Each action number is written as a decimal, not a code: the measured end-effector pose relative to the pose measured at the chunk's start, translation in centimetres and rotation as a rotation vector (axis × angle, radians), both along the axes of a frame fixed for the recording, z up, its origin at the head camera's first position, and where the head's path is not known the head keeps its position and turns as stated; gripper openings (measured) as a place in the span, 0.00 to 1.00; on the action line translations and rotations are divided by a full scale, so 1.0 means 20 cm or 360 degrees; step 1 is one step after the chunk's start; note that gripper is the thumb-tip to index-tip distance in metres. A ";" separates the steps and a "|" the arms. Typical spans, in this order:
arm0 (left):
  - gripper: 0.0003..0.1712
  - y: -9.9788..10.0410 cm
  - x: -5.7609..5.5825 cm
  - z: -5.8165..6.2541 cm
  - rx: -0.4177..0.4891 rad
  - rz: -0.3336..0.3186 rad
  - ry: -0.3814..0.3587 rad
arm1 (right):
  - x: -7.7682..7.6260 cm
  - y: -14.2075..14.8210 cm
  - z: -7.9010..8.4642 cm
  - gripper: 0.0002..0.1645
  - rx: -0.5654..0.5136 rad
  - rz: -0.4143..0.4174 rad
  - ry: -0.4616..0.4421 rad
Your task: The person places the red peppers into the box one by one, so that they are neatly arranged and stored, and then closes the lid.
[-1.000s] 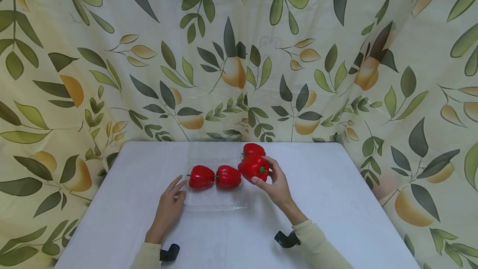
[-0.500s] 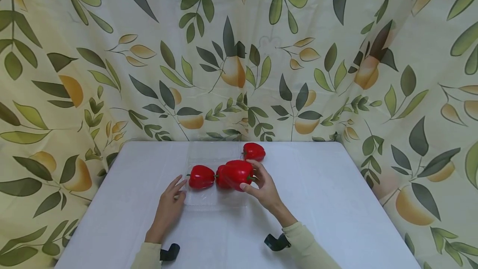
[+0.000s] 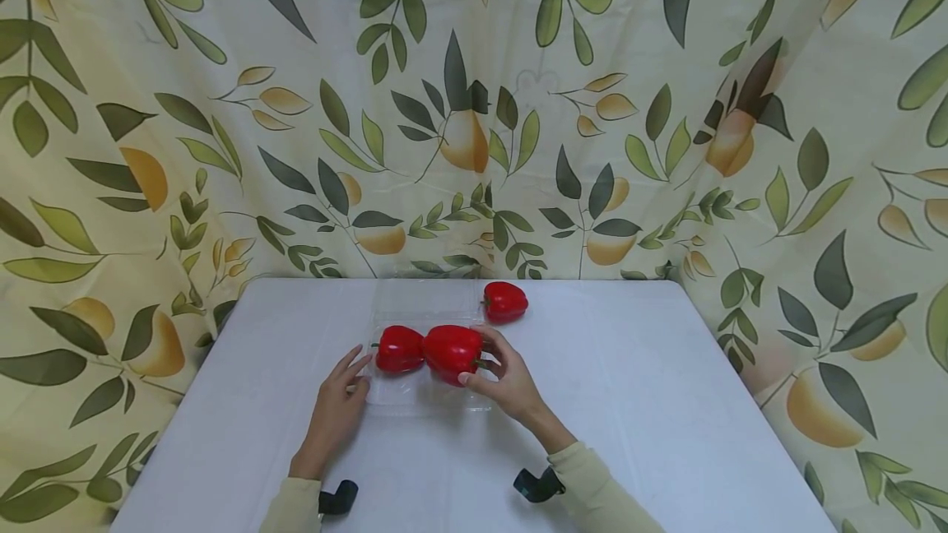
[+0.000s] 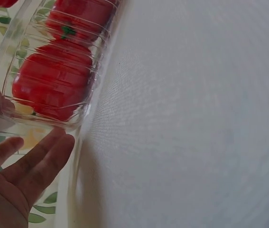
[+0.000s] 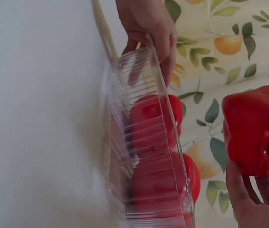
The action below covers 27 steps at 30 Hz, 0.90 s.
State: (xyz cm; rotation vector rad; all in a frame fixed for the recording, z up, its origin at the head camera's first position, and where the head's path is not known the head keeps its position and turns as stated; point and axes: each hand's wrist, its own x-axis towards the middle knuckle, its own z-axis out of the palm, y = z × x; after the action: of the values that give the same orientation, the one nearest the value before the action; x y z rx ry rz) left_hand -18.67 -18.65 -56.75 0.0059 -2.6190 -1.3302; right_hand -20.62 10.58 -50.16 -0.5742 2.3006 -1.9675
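My right hand grips a red bell pepper by its stem end, fingers and thumb on either side. In the right wrist view this pepper hangs apart from and above the clear plastic clamshell box. Two other red peppers lie in the box: the left one shows in the head view, while the second, hidden there behind the held pepper, shows through the ribbed wall in the right wrist view. My left hand rests at the box's left end, fingers extended, fingertips right at the wall.
Another red pepper lies on the white table near its back edge, right of the box's lid, which is folded back flat. A leaf-and-fruit patterned curtain hangs behind the table.
My right hand has carried the held pepper leftward, from beside the box to over the second pepper in it. The left hand has stayed in place.
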 end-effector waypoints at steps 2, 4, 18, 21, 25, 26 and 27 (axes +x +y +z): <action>0.24 0.00 0.00 0.00 -0.0001 0.0006 0.0008 | 0.00 -0.01 -0.01 0.47 0.0006 0.0015 -0.0028; 0.24 0.00 0.00 0.00 0.0001 0.0013 0.0012 | 0.00 -0.02 -0.01 0.47 0.0026 0.0033 -0.0050; 0.24 0.00 -0.01 0.00 0.0000 0.0013 -0.0008 | -0.02 -0.10 -0.05 0.49 0.0136 0.0132 0.0008; 0.24 0.01 0.00 0.00 -0.0011 0.0025 -0.0002 | -0.02 -0.11 -0.05 0.48 0.0180 0.0145 0.0010; 0.24 0.01 0.00 0.00 -0.0023 0.0033 0.0012 | -0.03 -0.13 -0.05 0.47 0.0250 0.0144 -0.0010; 0.24 0.01 0.00 0.00 -0.0024 0.0034 0.0012 | -0.03 -0.13 -0.05 0.46 0.0261 0.0146 -0.0015; 0.24 0.01 0.00 0.00 -0.0018 0.0035 0.0015 | -0.03 -0.14 -0.05 0.46 0.0270 0.0147 -0.0023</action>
State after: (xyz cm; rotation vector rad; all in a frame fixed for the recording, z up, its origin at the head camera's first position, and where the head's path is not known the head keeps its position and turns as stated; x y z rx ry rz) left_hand -18.62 -18.42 -56.79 0.0262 -2.6113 -1.3048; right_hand -21.16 7.82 -51.09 -0.6359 2.3558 -1.7103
